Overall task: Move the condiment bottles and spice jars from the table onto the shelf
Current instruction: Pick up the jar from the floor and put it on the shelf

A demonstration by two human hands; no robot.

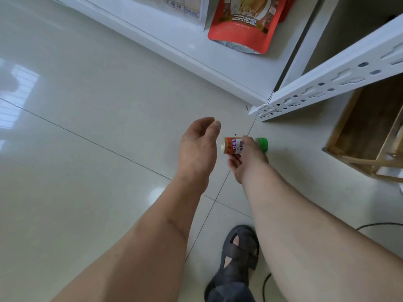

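A small spice jar (231, 145) with a green cap and an orange and purple label lies sideways in my right hand (246, 161), which grips it over the tiled floor. Just left of the jar's base, my left hand (197, 149) hangs open with fingers loosely curled and holds nothing. The white metal shelf (196, 55) runs across the top of the view, beyond both hands.
A red snack pouch (242, 22) and a pale packet (185, 7) lie on the shelf. A perforated white shelf post (327, 83) slants at right. At far right sits a wooden crate (359, 136). My sandalled foot (235, 264) and a black cable (266, 286) are below.
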